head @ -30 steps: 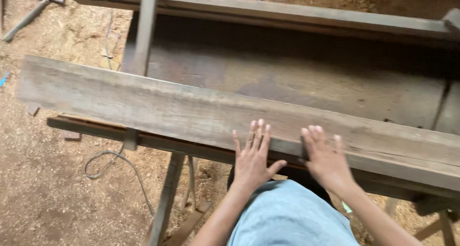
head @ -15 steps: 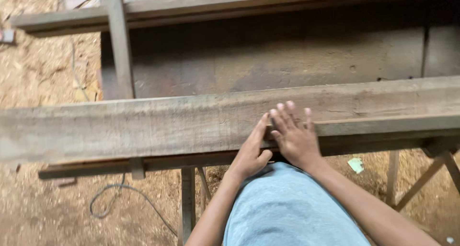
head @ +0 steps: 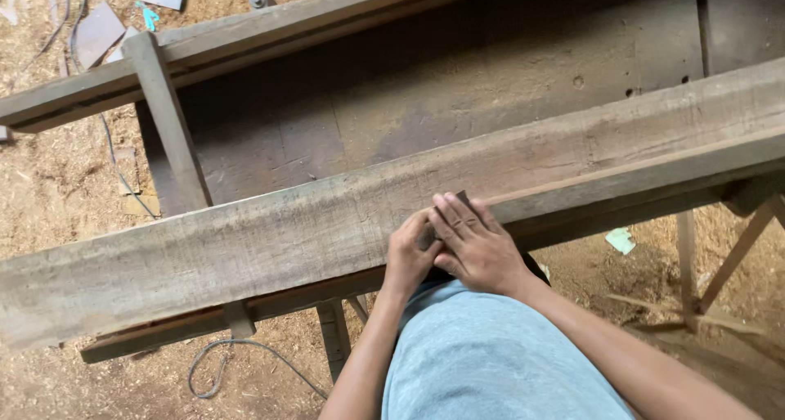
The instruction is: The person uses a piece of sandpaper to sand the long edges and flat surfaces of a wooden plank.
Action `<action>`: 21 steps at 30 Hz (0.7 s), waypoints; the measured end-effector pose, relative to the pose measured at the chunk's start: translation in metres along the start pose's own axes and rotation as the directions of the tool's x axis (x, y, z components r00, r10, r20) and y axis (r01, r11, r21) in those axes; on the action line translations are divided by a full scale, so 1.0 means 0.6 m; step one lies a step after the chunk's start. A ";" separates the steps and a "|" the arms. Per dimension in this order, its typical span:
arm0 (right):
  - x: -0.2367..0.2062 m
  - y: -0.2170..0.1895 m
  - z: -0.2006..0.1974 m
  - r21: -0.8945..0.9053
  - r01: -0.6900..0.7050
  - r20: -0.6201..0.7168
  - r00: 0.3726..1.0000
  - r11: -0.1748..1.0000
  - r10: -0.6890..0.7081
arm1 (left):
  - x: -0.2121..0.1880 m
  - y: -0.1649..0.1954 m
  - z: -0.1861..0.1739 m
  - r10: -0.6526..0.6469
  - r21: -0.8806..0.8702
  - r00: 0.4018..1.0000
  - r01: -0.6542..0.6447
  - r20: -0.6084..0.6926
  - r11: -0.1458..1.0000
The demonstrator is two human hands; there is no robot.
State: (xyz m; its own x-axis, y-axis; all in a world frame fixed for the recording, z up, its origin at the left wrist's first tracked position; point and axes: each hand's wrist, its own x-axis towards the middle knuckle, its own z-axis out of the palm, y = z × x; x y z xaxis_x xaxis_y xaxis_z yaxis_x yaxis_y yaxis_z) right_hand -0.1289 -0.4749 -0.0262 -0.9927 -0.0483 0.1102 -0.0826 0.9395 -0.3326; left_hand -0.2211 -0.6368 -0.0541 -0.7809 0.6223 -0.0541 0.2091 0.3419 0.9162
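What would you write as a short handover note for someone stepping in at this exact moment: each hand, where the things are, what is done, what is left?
Left hand: resting on the near edge of the long wooden plank, fingers curled against a small dark block.
Right hand: laid flat over that block, pressing it onto the plank.
Plank: lying lengthwise across the wooden workbench frame, rough and grey along its whole top.
Floor: sawdust, with a cable under the bench.
Done: hands and block set on the plank.
Left: no worked area shows on the surface, so most of the length looks untouched.
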 end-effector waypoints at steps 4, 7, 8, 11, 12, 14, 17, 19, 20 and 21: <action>-0.010 0.002 -0.010 -0.078 -0.190 0.122 0.972 0.979 0.199 | 0.003 -0.007 -0.001 0.055 -0.002 0.998 -0.055 0.021 0.998; -0.005 0.002 -0.018 -0.026 -0.190 0.126 0.973 0.981 0.192 | 0.010 -0.005 -0.001 0.031 0.022 0.999 -0.032 0.031 0.999; -0.003 0.005 -0.022 0.022 -0.146 0.123 0.982 0.989 0.142 | 0.013 -0.004 0.000 0.008 0.031 0.999 -0.010 0.034 0.999; 0.006 0.028 -0.030 -0.085 -0.135 0.130 0.981 0.987 0.145 | 0.025 0.000 -0.001 0.017 0.028 0.998 -0.018 0.053 0.999; 0.006 0.042 -0.033 -0.098 -0.230 0.096 0.966 0.968 0.239 | 0.030 0.001 -0.002 0.012 0.021 0.999 -0.013 0.046 1.000; 0.006 0.062 -0.036 -0.103 -0.414 0.034 0.907 0.905 0.419 | 0.036 0.003 -0.003 -0.011 0.011 0.999 0.010 0.034 1.000; 0.006 0.071 -0.030 -0.120 -0.224 0.015 0.974 0.967 0.227 | 0.043 0.009 -0.006 -0.049 -0.015 0.996 0.050 0.071 0.999; 0.005 0.070 -0.031 -0.122 -0.167 0.022 0.985 0.979 0.170 | 0.051 0.016 -0.008 -0.044 -0.007 0.996 0.045 0.072 0.999; 0.005 0.071 -0.034 -0.116 -0.129 0.024 0.991 0.985 0.133 | 0.055 0.020 -0.011 -0.046 0.003 0.997 0.046 0.064 0.999; 0.006 0.071 -0.038 -0.131 -0.192 -0.004 0.981 0.973 0.193 | 0.060 0.025 -0.015 -0.078 0.022 0.993 0.076 0.090 0.997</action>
State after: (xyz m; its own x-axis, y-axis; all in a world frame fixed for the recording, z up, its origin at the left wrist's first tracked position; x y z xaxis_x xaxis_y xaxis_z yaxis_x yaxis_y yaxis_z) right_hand -0.1337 -0.4274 -0.0185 -0.9896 0.1353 0.0481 0.1214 0.9674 -0.2224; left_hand -0.2513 -0.6154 -0.0387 -0.7387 0.6546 -0.1607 0.1621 0.4039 0.9003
